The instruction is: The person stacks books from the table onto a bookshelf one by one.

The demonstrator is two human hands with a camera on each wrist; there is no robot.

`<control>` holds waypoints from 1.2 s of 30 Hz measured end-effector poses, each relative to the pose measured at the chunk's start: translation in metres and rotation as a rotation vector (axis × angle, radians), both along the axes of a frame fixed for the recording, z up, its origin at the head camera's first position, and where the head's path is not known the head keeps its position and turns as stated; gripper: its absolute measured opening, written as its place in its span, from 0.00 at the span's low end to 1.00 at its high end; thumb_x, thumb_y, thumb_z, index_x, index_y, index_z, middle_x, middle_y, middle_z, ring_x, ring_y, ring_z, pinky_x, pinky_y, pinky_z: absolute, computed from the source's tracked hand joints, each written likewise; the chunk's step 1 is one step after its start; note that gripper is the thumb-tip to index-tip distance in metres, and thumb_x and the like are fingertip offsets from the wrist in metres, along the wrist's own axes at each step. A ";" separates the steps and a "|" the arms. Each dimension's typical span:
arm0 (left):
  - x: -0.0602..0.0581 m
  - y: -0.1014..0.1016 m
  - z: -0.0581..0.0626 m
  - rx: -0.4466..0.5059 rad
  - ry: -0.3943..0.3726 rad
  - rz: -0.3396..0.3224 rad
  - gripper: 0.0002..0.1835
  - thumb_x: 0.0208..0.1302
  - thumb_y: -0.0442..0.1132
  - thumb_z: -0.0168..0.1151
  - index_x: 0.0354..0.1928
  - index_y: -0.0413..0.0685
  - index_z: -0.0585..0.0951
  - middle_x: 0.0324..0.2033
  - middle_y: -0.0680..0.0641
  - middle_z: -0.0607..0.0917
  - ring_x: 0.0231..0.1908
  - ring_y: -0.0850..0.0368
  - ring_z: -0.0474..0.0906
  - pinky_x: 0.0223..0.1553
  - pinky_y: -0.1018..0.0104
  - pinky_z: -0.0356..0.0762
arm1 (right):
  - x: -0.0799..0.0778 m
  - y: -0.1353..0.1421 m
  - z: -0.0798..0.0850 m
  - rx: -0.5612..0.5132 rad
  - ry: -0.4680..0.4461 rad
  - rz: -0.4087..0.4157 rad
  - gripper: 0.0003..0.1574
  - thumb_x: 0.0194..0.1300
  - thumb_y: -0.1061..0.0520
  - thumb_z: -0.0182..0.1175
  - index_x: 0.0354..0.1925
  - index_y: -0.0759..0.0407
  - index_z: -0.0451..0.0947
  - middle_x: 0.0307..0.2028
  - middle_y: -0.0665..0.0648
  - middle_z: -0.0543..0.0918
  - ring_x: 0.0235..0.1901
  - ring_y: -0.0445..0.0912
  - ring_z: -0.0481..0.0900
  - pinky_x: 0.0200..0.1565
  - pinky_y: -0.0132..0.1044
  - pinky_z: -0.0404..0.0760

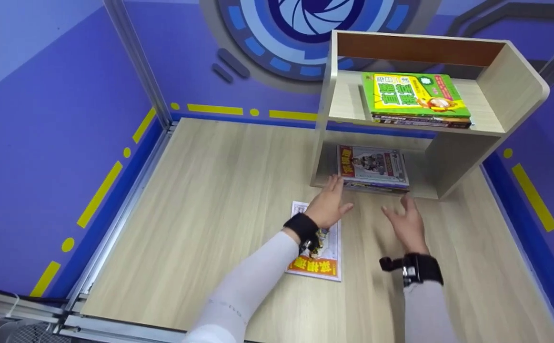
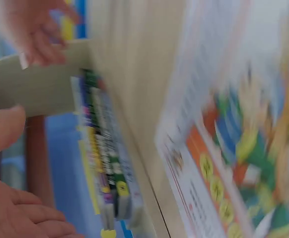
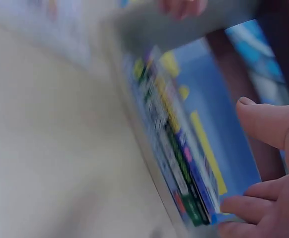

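My left hand [image 1: 327, 207] is above a thin comic-style book [image 1: 316, 267] lying on the table and hides part of its cover. Its fingertips point at the left front corner of a stack of books [image 1: 376, 164] on the bookcase's lower level. Straight fingers and a spread thumb show on this hand, with nothing in it. My right hand [image 1: 406, 227] hovers in front of the stack's right side, thumb apart from loosely bent fingers, also holding nothing. In the right wrist view, the book spines [image 3: 177, 139] lie beyond the fingers, somewhat blurred.
A small two-level wooden bookcase [image 1: 519, 90] stands at the back right of the table. On its upper level lies another stack topped by a green and yellow book [image 1: 415, 95]. Blue-purple panels [image 1: 67, 119] wall the table [image 1: 200, 205] in.
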State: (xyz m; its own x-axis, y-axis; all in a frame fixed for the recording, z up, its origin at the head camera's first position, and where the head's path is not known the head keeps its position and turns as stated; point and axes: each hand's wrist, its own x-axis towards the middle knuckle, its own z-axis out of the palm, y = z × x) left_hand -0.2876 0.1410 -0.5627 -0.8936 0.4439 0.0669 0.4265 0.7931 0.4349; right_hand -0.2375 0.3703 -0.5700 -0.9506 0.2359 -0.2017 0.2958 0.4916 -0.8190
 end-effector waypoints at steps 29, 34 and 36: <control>0.047 -0.084 -0.038 -0.234 -0.085 0.076 0.66 0.40 0.76 0.62 0.73 0.40 0.51 0.72 0.34 0.54 0.73 0.38 0.48 0.72 0.49 0.53 | 0.097 -0.114 -0.021 -0.056 -0.004 0.147 0.56 0.59 0.38 0.62 0.74 0.48 0.43 0.74 0.57 0.51 0.74 0.54 0.50 0.70 0.51 0.59; 0.020 -0.082 -0.042 -0.331 -0.085 0.074 0.70 0.27 0.77 0.68 0.71 0.41 0.57 0.68 0.36 0.63 0.69 0.38 0.58 0.69 0.53 0.62 | 0.098 -0.117 -0.025 -0.060 -0.039 0.147 0.56 0.59 0.40 0.63 0.74 0.47 0.43 0.74 0.56 0.52 0.74 0.53 0.50 0.70 0.50 0.61; 0.015 -0.081 -0.040 -0.331 -0.094 0.076 0.70 0.24 0.76 0.71 0.69 0.40 0.60 0.63 0.38 0.69 0.66 0.40 0.63 0.64 0.55 0.69 | 0.097 -0.117 -0.025 -0.060 -0.043 0.146 0.56 0.59 0.39 0.63 0.74 0.47 0.43 0.74 0.56 0.52 0.74 0.54 0.50 0.69 0.50 0.62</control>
State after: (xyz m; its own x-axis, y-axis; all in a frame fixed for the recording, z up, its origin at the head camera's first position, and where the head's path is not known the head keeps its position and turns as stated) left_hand -0.2723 0.0601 -0.6025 -0.9204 0.3595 -0.1536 0.3310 0.9257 0.1832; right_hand -0.1402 0.2536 -0.5952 -0.9642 0.0823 -0.2520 0.2598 0.4828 -0.8363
